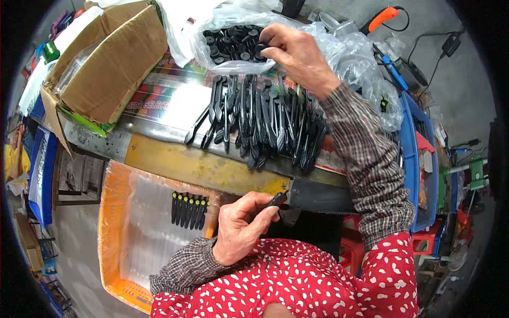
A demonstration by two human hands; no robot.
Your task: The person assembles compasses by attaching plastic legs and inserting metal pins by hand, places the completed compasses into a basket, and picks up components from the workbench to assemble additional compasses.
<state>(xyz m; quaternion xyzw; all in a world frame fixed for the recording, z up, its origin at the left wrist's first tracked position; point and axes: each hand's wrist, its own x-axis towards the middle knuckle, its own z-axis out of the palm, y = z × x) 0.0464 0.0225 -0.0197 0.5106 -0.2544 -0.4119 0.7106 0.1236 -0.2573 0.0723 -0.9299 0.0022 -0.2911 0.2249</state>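
My left hand (239,227) is closed on a small black plastic part (277,199) at the table's front edge; its far end sticks out past my thumb and fingers. Farther off, my right hand (303,57) reaches over a clear plastic bag (238,68) full of small black round-headed pieces (225,43). Thumb and forefinger pinch a black round-headed piece (260,49) at the bag's right side. Between the hands, a heap of long slim black plastic parts (260,119) lies on the table.
An orange basket (108,222) lined with clear plastic stands at front left, holding a row of black pieces with yellow-green tips (188,211). Behind it sits an open cardboard box (114,61). A blue crate (411,159) is at right, near crumpled clear plastic (366,69).
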